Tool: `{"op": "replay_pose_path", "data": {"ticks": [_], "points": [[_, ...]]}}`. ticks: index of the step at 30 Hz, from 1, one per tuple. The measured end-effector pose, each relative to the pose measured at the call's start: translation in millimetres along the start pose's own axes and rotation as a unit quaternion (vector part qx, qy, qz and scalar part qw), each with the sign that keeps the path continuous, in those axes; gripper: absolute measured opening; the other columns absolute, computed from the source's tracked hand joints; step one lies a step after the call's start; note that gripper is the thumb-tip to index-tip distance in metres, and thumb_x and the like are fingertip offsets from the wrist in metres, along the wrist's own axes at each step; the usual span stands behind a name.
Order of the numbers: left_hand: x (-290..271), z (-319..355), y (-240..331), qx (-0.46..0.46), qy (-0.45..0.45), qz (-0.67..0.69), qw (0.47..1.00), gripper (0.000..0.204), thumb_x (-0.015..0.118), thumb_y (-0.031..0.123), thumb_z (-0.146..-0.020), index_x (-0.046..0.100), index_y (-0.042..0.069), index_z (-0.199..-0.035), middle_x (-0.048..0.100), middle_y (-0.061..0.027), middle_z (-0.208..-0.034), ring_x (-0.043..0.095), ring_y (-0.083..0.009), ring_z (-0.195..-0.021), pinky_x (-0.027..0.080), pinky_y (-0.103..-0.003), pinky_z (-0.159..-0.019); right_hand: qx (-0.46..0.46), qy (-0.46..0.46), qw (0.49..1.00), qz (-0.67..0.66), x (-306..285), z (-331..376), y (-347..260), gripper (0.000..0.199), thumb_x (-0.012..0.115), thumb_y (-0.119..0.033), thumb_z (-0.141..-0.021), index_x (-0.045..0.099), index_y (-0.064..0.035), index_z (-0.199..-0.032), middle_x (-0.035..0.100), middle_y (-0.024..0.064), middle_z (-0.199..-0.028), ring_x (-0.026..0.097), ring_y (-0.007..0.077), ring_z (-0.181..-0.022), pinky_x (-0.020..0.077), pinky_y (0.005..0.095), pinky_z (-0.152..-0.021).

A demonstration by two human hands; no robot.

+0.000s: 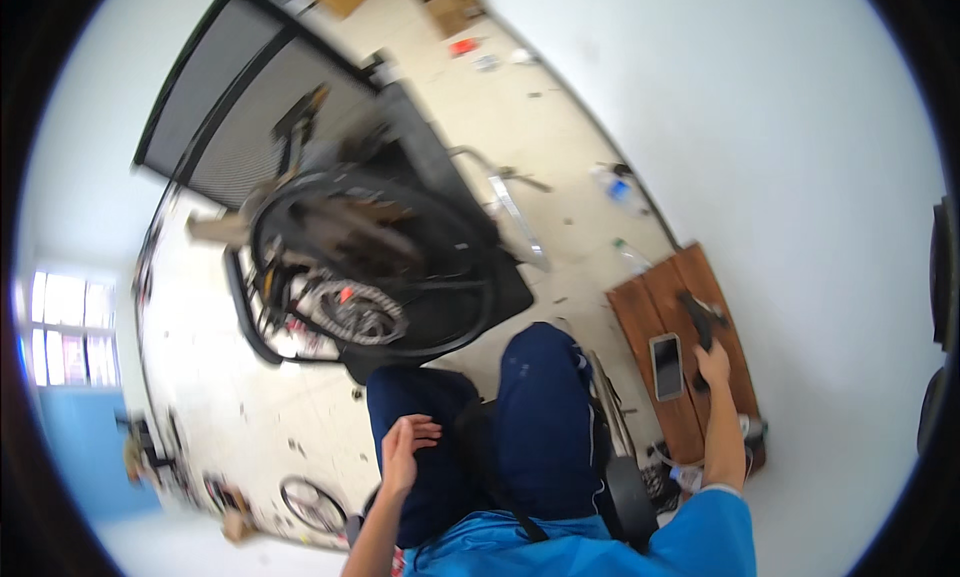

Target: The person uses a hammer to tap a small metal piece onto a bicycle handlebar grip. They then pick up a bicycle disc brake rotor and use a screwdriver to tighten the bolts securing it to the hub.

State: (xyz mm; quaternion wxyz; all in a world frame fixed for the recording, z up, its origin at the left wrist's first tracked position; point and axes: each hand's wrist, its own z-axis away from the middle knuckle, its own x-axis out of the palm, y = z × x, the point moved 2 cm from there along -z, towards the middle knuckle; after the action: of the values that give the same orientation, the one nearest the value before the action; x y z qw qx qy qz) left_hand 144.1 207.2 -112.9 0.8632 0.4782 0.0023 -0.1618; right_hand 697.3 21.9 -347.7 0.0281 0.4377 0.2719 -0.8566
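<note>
- At 3 o'clock, right hand point(714, 365) grasps a black tool point(697, 315) on the wooden bench point(690, 417), beside a phone point(666, 366).
- At 7 o'clock, left hand point(403, 454) hovers released, fingers spread, over the knee point(420, 402).

The person sits, both thighs in dark blue trousers running up toward twelve o'clock. The left hand point(405, 449) hovers over the left thigh at about seven o'clock, fingers loosely spread and slightly curled, palm turned inward. The right arm stretches out toward four o'clock, its hand point(712, 364) closed around something dark.
</note>
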Motion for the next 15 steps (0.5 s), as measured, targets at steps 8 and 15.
{"op": "replay_pose_path", "data": {"ticks": [8, 15], "points": [[-44, 34, -19, -0.05, 0.126, 0.083, 0.987, 0.044, 0.034, 0.034, -0.105, 0.057, -0.003, -0.107, 0.066, -0.0149, -0.09, 0.066, -0.0198, -0.078, 0.055, -0.029, -0.067, 0.129, -0.005, 0.984, 0.126, 39, -14, 56, 0.058, 0.061, -0.026, -0.091, 0.044, 0.0053, -0.136, 0.053, 0.0249, -0.13, 0.051, 0.0401, -0.12, 0.0407, 0.047, -0.102], [-40, 20, -16, -0.051, 0.04, 0.122, 0.99, 0.034, 0.041, 0.027, -0.103, 0.057, -0.003, -0.107, 0.064, -0.0127, -0.089, 0.065, -0.0168, -0.075, 0.053, -0.026, -0.062, 0.015, 0.131, 0.988, 0.085, 23, -15, 32, 0.042, 0.049, -0.032, -0.097, 0.06, 0.0056, -0.112, 0.066, 0.0194, -0.098, 0.063, 0.0316, -0.089, 0.0491, 0.0404, -0.076]]}}
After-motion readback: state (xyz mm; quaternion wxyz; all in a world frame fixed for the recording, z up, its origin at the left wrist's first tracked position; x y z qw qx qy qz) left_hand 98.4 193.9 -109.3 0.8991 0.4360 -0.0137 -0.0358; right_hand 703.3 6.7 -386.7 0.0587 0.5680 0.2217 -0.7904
